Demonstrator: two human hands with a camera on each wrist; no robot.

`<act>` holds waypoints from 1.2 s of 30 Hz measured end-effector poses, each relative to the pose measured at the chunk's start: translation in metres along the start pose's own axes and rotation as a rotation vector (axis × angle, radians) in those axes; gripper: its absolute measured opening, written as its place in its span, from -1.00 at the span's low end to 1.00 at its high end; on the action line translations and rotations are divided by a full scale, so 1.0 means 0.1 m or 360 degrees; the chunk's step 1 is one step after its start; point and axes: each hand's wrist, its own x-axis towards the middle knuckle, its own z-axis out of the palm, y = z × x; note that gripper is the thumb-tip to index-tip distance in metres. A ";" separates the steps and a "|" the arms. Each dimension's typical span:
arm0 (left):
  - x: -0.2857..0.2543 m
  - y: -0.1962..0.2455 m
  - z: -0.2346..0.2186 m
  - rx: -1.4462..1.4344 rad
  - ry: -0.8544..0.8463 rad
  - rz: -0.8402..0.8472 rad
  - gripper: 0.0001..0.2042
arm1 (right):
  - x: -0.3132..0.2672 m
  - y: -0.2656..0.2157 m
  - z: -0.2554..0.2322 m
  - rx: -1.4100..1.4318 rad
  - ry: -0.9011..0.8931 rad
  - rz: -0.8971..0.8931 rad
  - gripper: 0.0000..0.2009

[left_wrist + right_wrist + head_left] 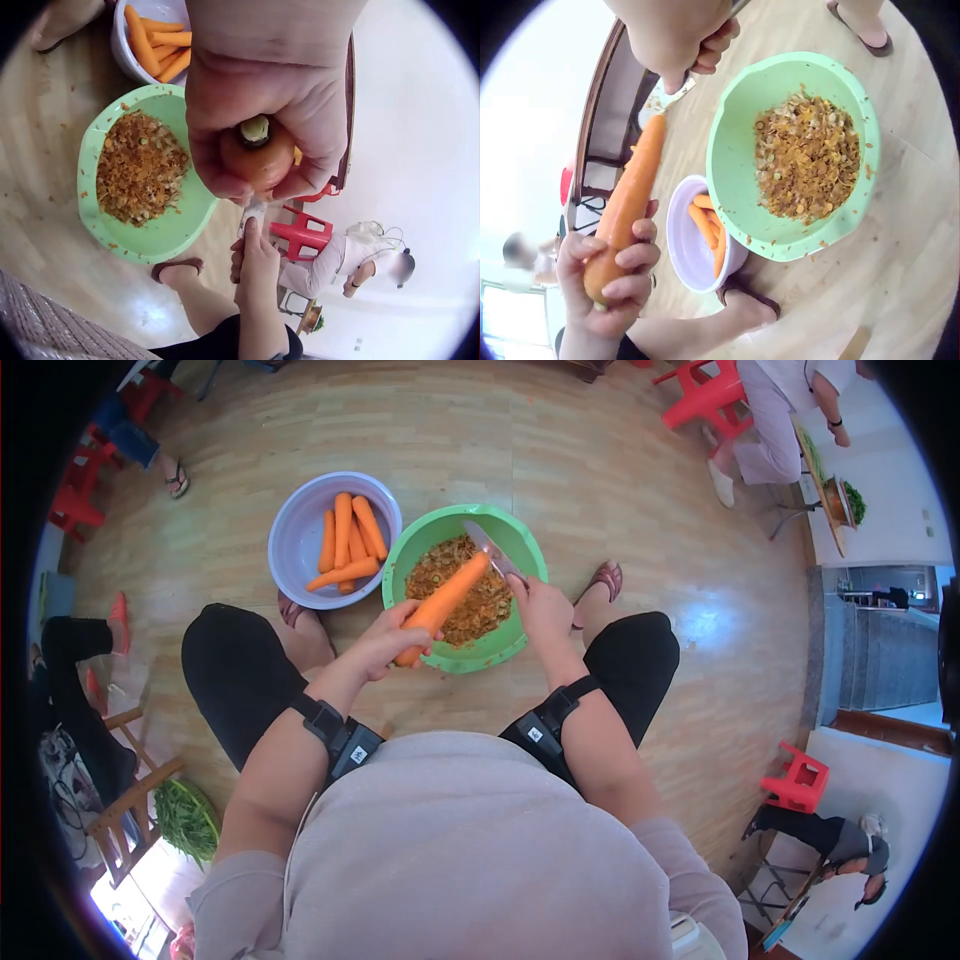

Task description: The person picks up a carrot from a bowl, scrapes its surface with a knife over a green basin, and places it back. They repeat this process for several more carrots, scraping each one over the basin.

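My left hand [385,640] grips a peeled-looking orange carrot [447,600] by its thick end, which shows a stubby stem base in the left wrist view. The carrot slants up and away over a green basin [533,560]. In my right hand [545,610] is a knife [478,538], its silvery blade at the carrot's thin tip and a finger lying along it. Pale bits cling to the blade [660,97] in the right wrist view. Brownish-orange peelings and cut ends [810,161] lie in the basin's bottom.
A lavender basin [290,560] with several peeled carrots [343,530] stands left of the green one, near my foot. My knees flank the work. Red stools [700,400] and other people are around the room's edges. A tray of greens [185,820] lies at lower left.
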 end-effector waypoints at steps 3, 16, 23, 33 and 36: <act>-0.01 0.04 0.02 -0.0064 0.0010 -0.0010 -0.55 | -0.07 -0.09 0.00 -0.0037 0.0026 -0.0029 -0.55; 0.02 0.00 0.02 -0.0005 0.0255 0.0118 -0.42 | -0.23 -0.30 -0.05 0.0534 0.0071 -0.0329 -0.63; 0.04 -0.02 0.03 0.0109 0.0377 0.0081 -0.43 | -0.32 -0.43 -0.04 0.0514 -0.0148 -0.0623 -0.64; -0.05 0.04 0.01 0.0227 0.0148 0.0120 -0.45 | 0.02 0.00 -0.06 -0.0076 0.0051 0.0038 -0.47; -0.03 0.02 -0.02 0.0260 0.0231 0.0126 -0.45 | -0.03 -0.05 -0.14 0.0183 0.0088 -0.0001 -0.47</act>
